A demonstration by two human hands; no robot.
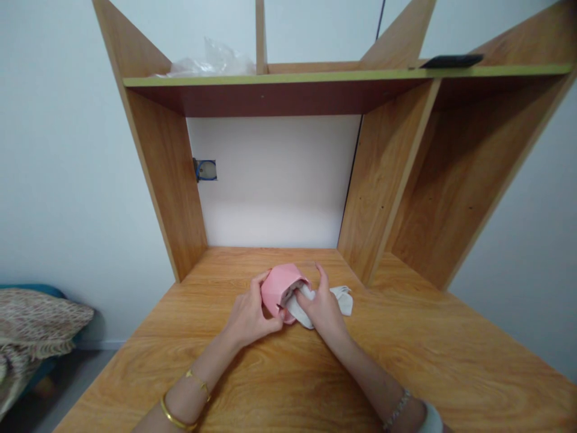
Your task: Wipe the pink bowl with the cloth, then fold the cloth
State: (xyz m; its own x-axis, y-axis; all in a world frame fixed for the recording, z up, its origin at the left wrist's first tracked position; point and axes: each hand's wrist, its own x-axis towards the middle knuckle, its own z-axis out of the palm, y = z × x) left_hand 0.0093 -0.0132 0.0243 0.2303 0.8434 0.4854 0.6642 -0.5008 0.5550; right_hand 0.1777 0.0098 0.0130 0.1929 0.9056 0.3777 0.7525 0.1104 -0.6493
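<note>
A pink faceted container (280, 285) lies tilted on the wooden desk, its dark opening turned to the right. My left hand (251, 315) is wrapped around its left side, thumb at the lower rim. At the opening, my right hand (323, 305) pinches a white tissue (299, 314), with some fingers reaching into the mouth of the container and one finger raised. Part of the tissue hangs out over the rim. Another white piece (343, 299) shows behind my right hand on the desk; whether it joins the first is hidden. The container's inside is mostly hidden.
The wooden desk (270, 385) has a shelf unit at its back. A clear plastic bag (211, 62) and a dark flat object (453, 61) rest on the upper shelf (306, 78). A wall socket box (206, 170) shows behind. A patterned blanket (40, 319) lies at the left.
</note>
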